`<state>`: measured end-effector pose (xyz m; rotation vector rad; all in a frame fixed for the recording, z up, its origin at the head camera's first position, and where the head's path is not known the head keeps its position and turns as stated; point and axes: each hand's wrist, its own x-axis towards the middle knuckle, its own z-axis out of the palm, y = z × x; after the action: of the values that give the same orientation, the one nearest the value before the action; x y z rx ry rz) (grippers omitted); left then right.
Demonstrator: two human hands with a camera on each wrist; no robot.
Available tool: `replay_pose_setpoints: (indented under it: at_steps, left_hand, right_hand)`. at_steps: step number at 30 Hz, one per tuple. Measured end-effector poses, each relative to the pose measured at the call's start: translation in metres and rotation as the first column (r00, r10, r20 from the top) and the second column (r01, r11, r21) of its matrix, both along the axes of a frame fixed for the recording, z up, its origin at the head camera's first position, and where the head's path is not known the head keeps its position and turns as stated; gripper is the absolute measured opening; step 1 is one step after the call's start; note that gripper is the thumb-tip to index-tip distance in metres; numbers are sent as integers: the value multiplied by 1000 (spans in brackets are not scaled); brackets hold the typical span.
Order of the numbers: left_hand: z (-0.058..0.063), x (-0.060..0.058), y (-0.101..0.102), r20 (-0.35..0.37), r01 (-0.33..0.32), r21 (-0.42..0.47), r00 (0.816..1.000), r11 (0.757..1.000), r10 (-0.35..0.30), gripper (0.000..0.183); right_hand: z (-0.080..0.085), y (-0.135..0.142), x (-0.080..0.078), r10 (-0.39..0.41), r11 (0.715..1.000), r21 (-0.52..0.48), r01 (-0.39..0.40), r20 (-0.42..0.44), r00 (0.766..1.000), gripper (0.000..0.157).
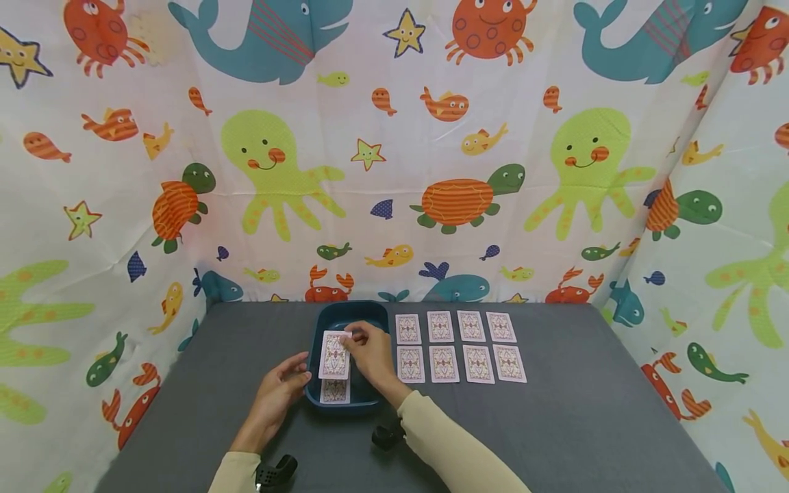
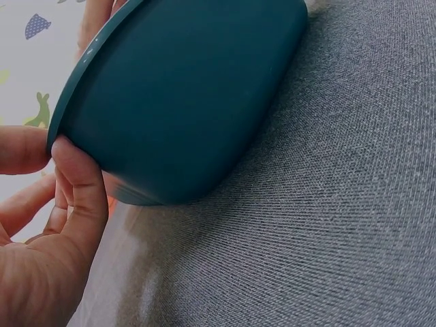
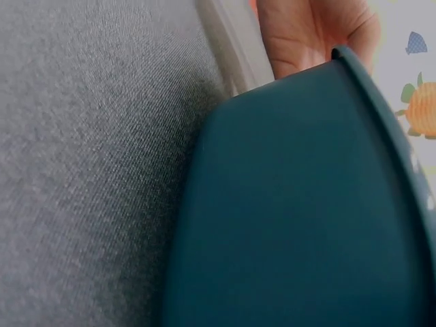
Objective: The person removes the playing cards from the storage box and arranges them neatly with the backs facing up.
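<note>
A dark teal plastic tub stands on the grey table. My right hand reaches over it and pinches the upper right corner of a playing card, its red-patterned back showing. Below that one, inside the tub, another playing card is partly covered; whether more lie under it cannot be seen. At the tub's left side is my left hand. The left wrist view shows thumb and finger of the left hand pinching the tub's rim. The right wrist view is mostly filled by the tub's outer wall.
Right of the tub, several face-down playing cards lie in two rows. A fabric with sea animals hangs behind the grey table and along its sides. Dark wrist devices sit at both sleeves.
</note>
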<state>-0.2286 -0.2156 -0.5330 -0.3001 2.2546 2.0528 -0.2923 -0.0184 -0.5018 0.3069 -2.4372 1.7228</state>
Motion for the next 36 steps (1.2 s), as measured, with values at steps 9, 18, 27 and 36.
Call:
replay_pose_setpoints:
  at_steps: [9,18,27,36]
  left_hand:
    - [1,-1,0,-7,1,-2,1000,1000,-1,48]
    - [0,1,0,-4,8,-10,1000,1000,-8,49]
    - [2,0,1,2,2,-7,1000,1000,-2,49]
    - [1,-1,0,7,8,6,1000,1000,-8,48]
  right_hand:
    - [9,11,9,2,998,-65,-2,-2,1000,16]
    - [19,24,24,-1,994,-106,-3,-42,999,15]
    - [28,46,39,6,991,-136,-15,-66,998,20]
    - [53,66,64,13,989,-148,-21,-50,999,15]
